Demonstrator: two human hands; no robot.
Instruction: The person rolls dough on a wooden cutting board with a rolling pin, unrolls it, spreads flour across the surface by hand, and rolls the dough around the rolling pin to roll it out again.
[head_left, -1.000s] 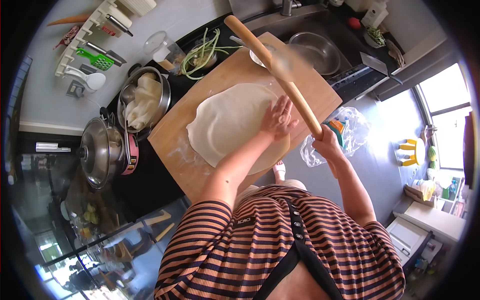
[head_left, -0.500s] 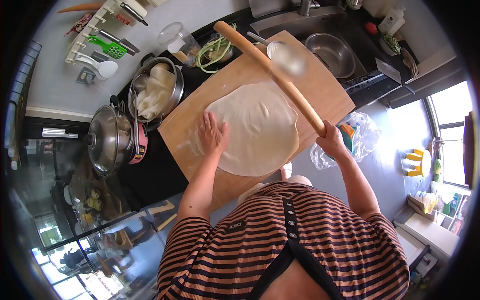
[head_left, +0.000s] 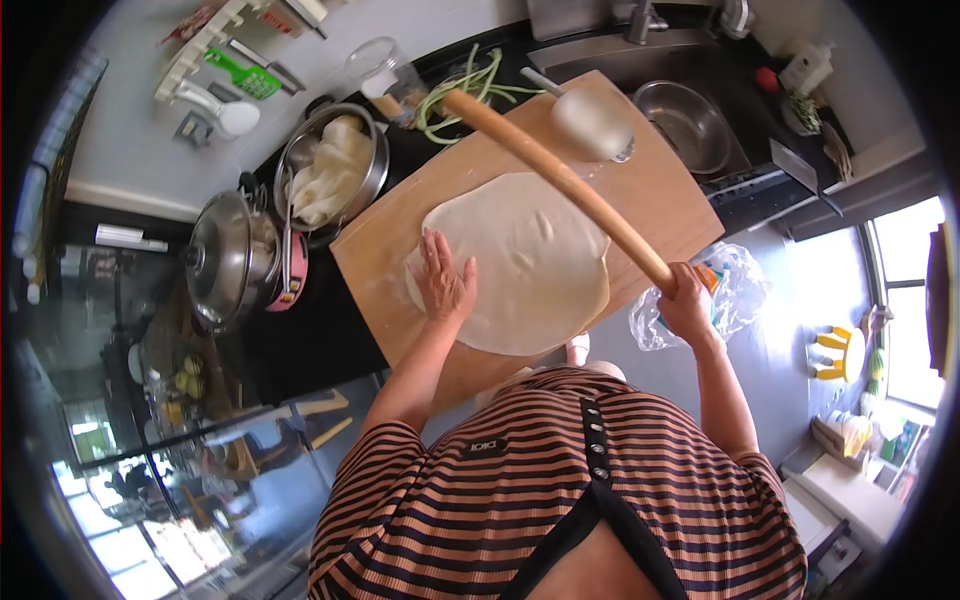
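Observation:
A wide, thin round sheet of dough (head_left: 540, 290) lies on the wooden board (head_left: 675, 175), with slight wrinkles near its middle. My left hand (head_left: 450, 285) rests on the dough's left part, palm down, fingers stretched out. Wrapped around the near end of a long wooden rolling pin (head_left: 560, 180) is my right hand (head_left: 687, 303), at the right of the board. The pin slants across the view over the dough's upper right, its far end pointing up and left. Whether it touches the dough I cannot tell.
A blurred bowl of white powder (head_left: 592, 125) is at the board's far side. To the left stand a steel pot with pale sheets (head_left: 335, 170) and a lidded pot (head_left: 225, 255). Behind are green stalks (head_left: 470, 85) and a sink with a metal basin (head_left: 685, 125).
The rolling pin has come nearer to my body, held in my right hand. My left hand has shifted slightly inward on the dough. The whole view has moved a little.

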